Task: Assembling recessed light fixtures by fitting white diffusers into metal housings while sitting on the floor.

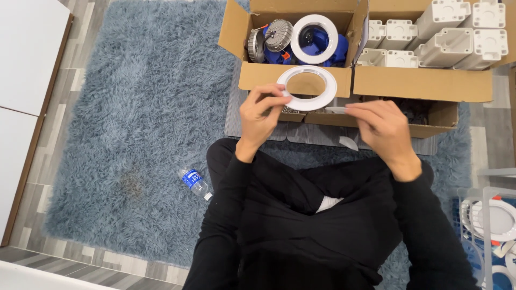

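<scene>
One white ring [307, 88] is up between both hands, held over the lap in front of the cardboard boxes. The left hand [262, 114] pinches its left rim, fingers curled shut on it, while the right hand [384, 128] grips a small pale, flat piece [336, 109] at the ring's lower edge — fingers closed, thumb on top. It looks like a fitting step, piece meeting ring; the next move likely calls for careful alignment and a steady pinch. Behind, an open box [295, 75] holds blue and silver lamp parts, and the neighbouring box [424, 83] beige moulded blocks. A plastic bottle [194, 182] lies on the shaggy blue-grey rug [134, 107] over grey plank flooring.
</scene>
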